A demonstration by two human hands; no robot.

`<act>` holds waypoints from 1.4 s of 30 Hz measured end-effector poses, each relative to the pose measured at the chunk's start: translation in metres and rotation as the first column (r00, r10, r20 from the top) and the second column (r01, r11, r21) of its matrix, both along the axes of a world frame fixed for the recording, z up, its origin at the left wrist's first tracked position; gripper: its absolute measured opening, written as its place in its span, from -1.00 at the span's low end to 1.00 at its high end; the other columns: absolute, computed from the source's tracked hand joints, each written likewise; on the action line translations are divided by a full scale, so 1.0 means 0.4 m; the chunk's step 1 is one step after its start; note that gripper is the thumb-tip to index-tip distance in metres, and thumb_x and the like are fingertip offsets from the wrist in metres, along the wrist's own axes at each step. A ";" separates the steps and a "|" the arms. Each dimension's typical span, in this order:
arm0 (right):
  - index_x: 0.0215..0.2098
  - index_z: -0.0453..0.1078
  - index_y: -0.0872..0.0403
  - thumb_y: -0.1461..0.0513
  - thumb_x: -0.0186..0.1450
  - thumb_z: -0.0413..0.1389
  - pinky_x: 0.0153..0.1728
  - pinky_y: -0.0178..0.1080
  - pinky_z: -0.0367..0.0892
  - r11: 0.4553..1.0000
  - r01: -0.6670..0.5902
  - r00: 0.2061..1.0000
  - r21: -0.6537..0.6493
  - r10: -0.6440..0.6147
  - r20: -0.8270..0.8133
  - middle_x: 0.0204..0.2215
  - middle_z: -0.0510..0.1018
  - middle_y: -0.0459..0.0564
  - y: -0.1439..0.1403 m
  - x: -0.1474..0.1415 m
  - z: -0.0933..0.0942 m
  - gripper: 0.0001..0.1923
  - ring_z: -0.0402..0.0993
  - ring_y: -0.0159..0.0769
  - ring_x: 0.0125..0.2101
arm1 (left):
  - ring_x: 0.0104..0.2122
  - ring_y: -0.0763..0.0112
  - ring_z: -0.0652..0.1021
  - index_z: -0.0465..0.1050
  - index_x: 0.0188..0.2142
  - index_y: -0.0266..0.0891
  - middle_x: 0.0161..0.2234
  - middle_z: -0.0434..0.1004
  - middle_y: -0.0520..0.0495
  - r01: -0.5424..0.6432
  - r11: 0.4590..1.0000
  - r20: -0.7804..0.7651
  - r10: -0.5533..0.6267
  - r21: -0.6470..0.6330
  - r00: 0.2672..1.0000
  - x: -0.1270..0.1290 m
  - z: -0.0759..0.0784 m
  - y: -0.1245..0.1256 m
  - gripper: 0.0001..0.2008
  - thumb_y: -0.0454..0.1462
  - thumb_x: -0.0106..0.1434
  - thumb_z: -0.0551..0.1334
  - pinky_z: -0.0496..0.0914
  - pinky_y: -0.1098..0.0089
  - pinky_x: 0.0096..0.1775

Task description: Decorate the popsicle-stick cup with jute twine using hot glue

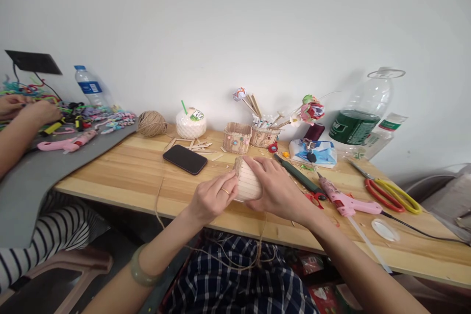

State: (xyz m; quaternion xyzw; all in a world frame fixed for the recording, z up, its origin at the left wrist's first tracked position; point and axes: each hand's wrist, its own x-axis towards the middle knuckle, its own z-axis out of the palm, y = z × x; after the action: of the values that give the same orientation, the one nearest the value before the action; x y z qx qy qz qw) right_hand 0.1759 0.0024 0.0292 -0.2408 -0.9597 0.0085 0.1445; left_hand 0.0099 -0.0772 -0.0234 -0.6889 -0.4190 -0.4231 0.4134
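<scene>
A small craft-stick box (248, 182) of pale wooden strips is held tilted just above the table's front part. My right hand (276, 187) wraps around its side, thumb below and fingers over the top. With closed fingers, my left hand (215, 197) pinches the box's left edge, where a band of brown twine seems to run. Loose jute twine (157, 206) trails from the table beside my left forearm and down over my lap. Whether my left fingertips pinch the twine itself is hidden.
Behind lie a black phone (185, 159), loose craft sticks (198, 145), a twine ball (152, 123) and a decorated stick box (237, 138). To the right are a pink glue gun (342, 201) and scissors (390, 191). A co-worker's hands (37, 110) work at far left.
</scene>
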 end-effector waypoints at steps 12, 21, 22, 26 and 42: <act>0.24 0.07 0.18 0.15 -0.01 0.23 -0.06 0.05 0.26 1.000 0.014 0.999 0.008 -0.013 -0.035 0.05 0.33 0.27 -0.002 -0.005 -0.010 -0.11 0.26 0.07 0.01 | -0.42 0.42 0.65 0.47 -0.30 -0.29 -0.40 0.66 -0.10 0.057 0.998 0.421 -0.057 0.012 0.905 0.030 -0.028 0.018 -0.89 -0.45 0.17 0.22 0.54 0.52 -0.33; 0.22 0.10 0.17 0.16 -0.02 0.22 -0.06 0.04 0.26 0.999 0.033 0.998 0.001 -0.033 -0.056 0.03 0.36 0.24 -0.002 -0.006 -0.008 -0.15 0.29 0.05 -0.02 | -0.54 0.51 0.58 0.51 -0.36 -0.25 -0.47 0.63 0.01 0.145 0.983 0.749 -0.014 -0.110 0.662 0.054 -0.030 0.030 -0.92 -0.34 0.20 0.22 0.50 0.54 -0.42; 0.21 0.11 0.17 0.15 -0.01 0.22 -0.06 0.04 0.26 0.999 0.037 0.998 0.004 -0.037 -0.058 0.03 0.36 0.24 -0.001 -0.006 -0.009 -0.15 0.29 0.05 -0.02 | -0.54 0.51 0.58 0.51 -0.37 -0.25 -0.48 0.62 0.01 0.150 0.981 0.775 0.001 -0.123 0.632 0.056 -0.030 0.032 -0.92 -0.32 0.20 0.22 0.50 0.53 -0.43; 0.22 0.11 0.17 0.14 0.00 0.22 -0.05 0.02 0.25 0.999 0.043 0.997 0.016 -0.042 -0.067 0.03 0.36 0.24 -0.001 -0.009 -0.014 -0.15 0.30 0.03 -0.02 | -0.57 0.48 0.56 0.50 -0.38 -0.25 -0.53 0.58 0.01 0.172 0.971 0.858 0.057 -0.167 0.511 0.059 -0.028 0.042 -0.89 -0.27 0.20 0.21 0.47 0.51 -0.46; 0.23 0.11 0.14 0.08 0.00 0.24 -0.06 0.05 0.27 0.971 0.218 0.968 0.103 -0.202 -0.149 0.05 0.36 0.26 -0.025 -0.004 -0.040 -0.13 0.30 0.10 0.00 | -0.30 0.30 0.64 0.59 -0.20 -0.25 -0.20 0.64 -0.12 0.388 0.847 0.765 0.032 -0.363 0.644 0.019 0.055 -0.005 -0.79 -0.34 0.12 0.31 0.56 0.37 -0.26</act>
State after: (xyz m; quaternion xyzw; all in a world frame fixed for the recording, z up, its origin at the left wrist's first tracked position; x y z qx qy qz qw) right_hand 0.1744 -0.0077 0.0132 -0.3310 -0.9153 -0.0473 0.2244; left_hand 0.0175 -0.0791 -0.0013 -0.5747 -0.5716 -0.5847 -0.0324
